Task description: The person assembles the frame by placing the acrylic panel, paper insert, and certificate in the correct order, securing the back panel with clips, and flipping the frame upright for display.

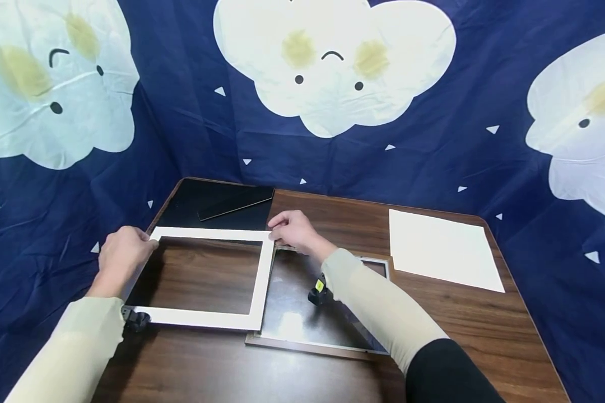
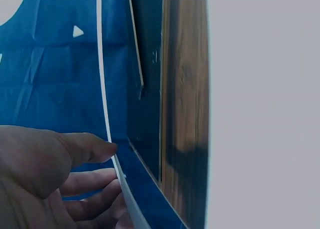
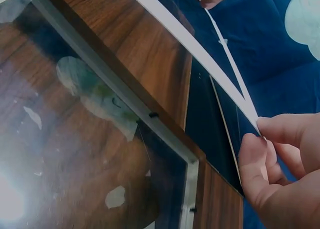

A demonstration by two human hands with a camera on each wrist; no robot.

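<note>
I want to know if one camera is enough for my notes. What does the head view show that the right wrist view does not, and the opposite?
Only the head view: the white sheet at the right of the table and the person's sleeves.

Only the right wrist view: a reflected cloud in the glass pane, and, clearly, small dark tabs on the brown frame.

Both: the left hand and right hand pinching the white border frame, that brown frame with glass, the table, the black board and the blue backdrop.
</note>
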